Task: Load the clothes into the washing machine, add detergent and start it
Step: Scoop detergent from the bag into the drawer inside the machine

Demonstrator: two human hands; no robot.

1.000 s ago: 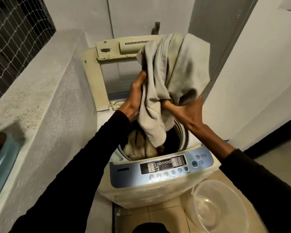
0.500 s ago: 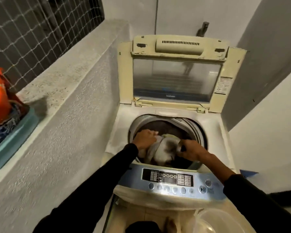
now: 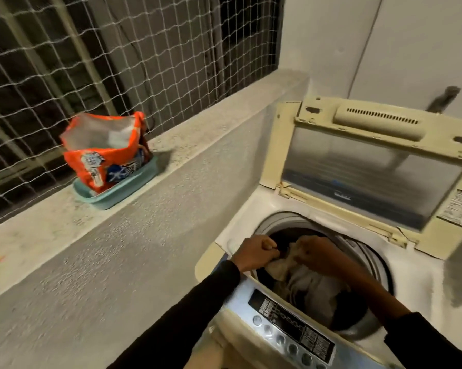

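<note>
A control panel (image 3: 291, 326) lies nearest, at 6 o'clock. Beyond it, both hands reach into the washing machine (image 3: 251, 209) drum: left hand (image 3: 256, 253) fingers curled in a fist, right hand (image 3: 317, 255) fingers gripping the pale clothes (image 3: 304, 283). The lid (image 3: 371, 166) stands open at 2 o'clock. An orange detergent bag (image 3: 104, 153) sits in a teal tray (image 3: 118, 194) on the ledge (image 3: 184, 137) at 10 o'clock.

Long black sleeves (image 3: 187, 315), bare hands (image 3: 256, 253)

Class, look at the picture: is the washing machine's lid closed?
No, the lid stands raised behind the open drum, where both hands are at the clothes.
</note>
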